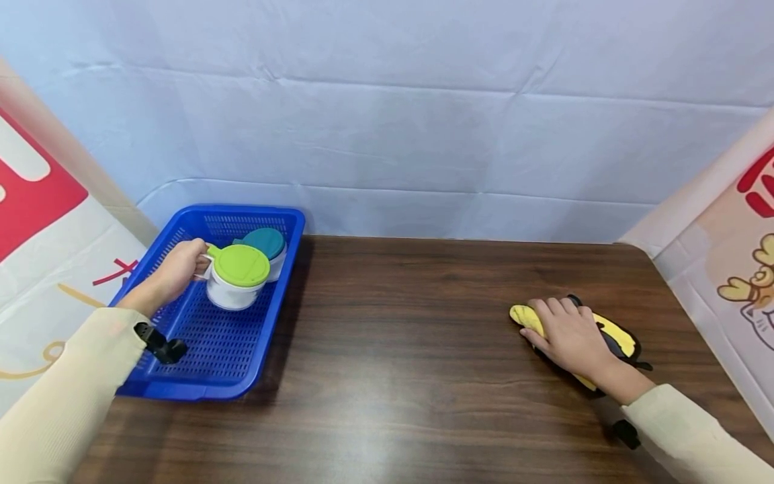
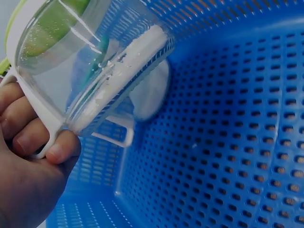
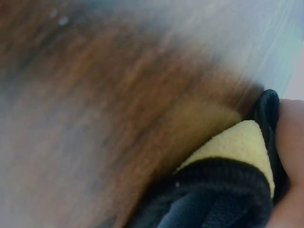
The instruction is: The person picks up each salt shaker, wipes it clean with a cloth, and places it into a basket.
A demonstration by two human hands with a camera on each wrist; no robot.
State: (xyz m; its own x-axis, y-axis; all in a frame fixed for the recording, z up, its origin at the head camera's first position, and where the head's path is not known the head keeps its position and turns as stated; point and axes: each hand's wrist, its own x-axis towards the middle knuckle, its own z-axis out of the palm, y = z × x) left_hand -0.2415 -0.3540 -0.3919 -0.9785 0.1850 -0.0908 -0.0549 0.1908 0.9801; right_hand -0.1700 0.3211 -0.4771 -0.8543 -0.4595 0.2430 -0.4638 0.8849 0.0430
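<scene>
In the head view my left hand (image 1: pixel 178 269) is over the blue basket (image 1: pixel 205 390), gripping the handle of a seasoning jar with a lime-green lid (image 1: pixel 242 265). The left wrist view shows this clear jar (image 2: pixel 52 80) tilted, with white powder along its bottom and my fingers (image 2: pixel 31 126) around its white handle. A second jar with a teal lid (image 1: pixel 265 242) stands in the basket just behind it. On the right, my right hand (image 1: pixel 571 336) holds a bunched yellow and black cloth (image 1: pixel 617 335) against the table; its underside is hidden.
The brown wooden table (image 1: pixel 411 349) stretches between the basket and the cloth. A pale sheet (image 1: pixel 399 134) hangs along the back edge. Printed sheets stand at the left (image 1: pixel 48 269) and right (image 1: pixel 725 269) sides.
</scene>
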